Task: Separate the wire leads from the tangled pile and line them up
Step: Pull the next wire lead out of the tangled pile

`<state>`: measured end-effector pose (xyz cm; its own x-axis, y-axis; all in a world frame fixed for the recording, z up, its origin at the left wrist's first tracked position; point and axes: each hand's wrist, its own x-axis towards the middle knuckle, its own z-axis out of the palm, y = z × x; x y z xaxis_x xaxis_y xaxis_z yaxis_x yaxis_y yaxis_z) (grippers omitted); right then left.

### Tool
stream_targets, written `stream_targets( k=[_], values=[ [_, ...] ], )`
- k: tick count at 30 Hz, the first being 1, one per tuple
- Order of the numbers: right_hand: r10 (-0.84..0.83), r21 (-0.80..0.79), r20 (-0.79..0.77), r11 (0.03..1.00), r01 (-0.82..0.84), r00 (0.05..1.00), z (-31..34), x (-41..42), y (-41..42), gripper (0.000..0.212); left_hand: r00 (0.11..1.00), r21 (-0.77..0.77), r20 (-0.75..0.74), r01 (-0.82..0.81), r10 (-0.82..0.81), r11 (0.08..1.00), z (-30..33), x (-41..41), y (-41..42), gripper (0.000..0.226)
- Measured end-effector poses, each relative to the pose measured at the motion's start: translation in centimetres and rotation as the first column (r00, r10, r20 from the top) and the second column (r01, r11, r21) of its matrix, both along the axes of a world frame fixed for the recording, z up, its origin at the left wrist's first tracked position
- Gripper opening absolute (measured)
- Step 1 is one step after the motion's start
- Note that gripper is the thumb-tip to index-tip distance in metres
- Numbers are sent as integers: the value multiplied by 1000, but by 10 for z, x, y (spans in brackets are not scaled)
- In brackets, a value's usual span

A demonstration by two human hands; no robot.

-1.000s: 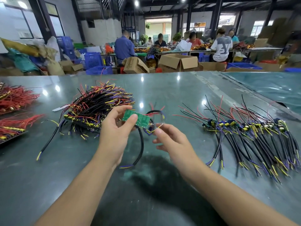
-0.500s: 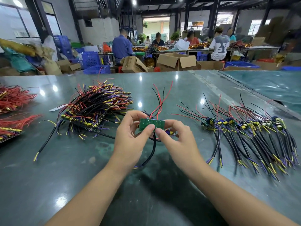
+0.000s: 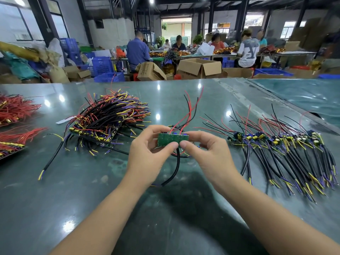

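Tangled pile sits left on the table, well apart from my hands. My left hand and right hand both pinch the small green board by its edges, held above the table. Feels light and stiff I'd guess; floppy wires trail up, thick black cable droops below. Lined-up row lies right.
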<state>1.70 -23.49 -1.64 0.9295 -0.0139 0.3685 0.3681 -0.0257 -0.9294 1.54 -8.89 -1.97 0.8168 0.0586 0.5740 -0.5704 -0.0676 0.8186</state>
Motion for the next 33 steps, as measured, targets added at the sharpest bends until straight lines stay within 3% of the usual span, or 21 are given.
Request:
stream_targets(
  k=[3, 5, 7, 9, 11, 12, 14, 17, 19, 21, 23, 25, 27, 30, 33],
  values=[
    [-121, 109, 26, 987, 117, 992, 6, 11, -11, 17, 998, -113, 10, -55, 57, 992, 7, 0, 4, 35],
    [-210, 140, 9, 968, 207, 978, 5, 19, -23, 35, 997, -338, -65, 25, -50, 941, 13, 0, 9, 31],
    [-198, -77, -13, 978, 196, 980, -3, 23, -33, 49, 970, -528, -102, 137, -222, 838, 17, 1, 13, 29],
    [-123, -445, -52, 891, 88, 991, -15, 22, -35, 52, 957, -577, -85, 180, -277, 797, 20, 2, 15, 29],
    [-108, -743, 3, 666, 75, 994, -29, 25, -31, 49, 976, -548, -55, 146, -210, 824, 21, 3, 17, 33],
    [-122, -818, 47, 565, 109, 991, -32, 27, -28, 45, 990, -508, -36, 99, -136, 855, 22, 4, 20, 37],
    [-183, -854, 107, 487, 184, 977, -31, 28, -23, 35, 997, -369, 37, -53, 72, 928, 22, 8, 28, 44],
    [-226, -793, 107, 567, 220, 968, -31, 27, -25, 28, 917, -66, 171, -354, 360, 933, 18, 15, 44, 46],
    [-240, -706, 121, 662, 254, 963, -30, 25, -25, 27, 844, 140, 210, -526, 494, 839, 14, 19, 53, 43],
    [-298, -550, 118, 775, 312, 947, -23, 25, -26, 27, 766, 361, 248, -641, 593, 677, 5, 23, 58, 39],
    [-361, -359, 52, 863, 355, 931, -16, 26, -29, 24, 762, 591, 204, -597, 615, 543, -4, 28, 60, 38],
    [-356, -129, -58, 929, 346, 933, -11, 26, -32, 22, 785, 771, 63, -430, 616, 470, -12, 31, 59, 40],
    [-297, 79, -117, 948, 307, 948, -9, 24, -31, 26, 786, 824, -37, -325, 617, 464, -16, 32, 58, 51],
    [-229, 264, -116, 931, 252, 966, -4, 22, -28, 30, 753, 774, 41, -440, 657, 456, -14, 28, 52, 59],
    [-156, 353, -122, 916, 190, 980, -4, 20, -23, 29, 786, 608, 174, -559, 593, 563, -9, 21, 40, 33]
  ],
)
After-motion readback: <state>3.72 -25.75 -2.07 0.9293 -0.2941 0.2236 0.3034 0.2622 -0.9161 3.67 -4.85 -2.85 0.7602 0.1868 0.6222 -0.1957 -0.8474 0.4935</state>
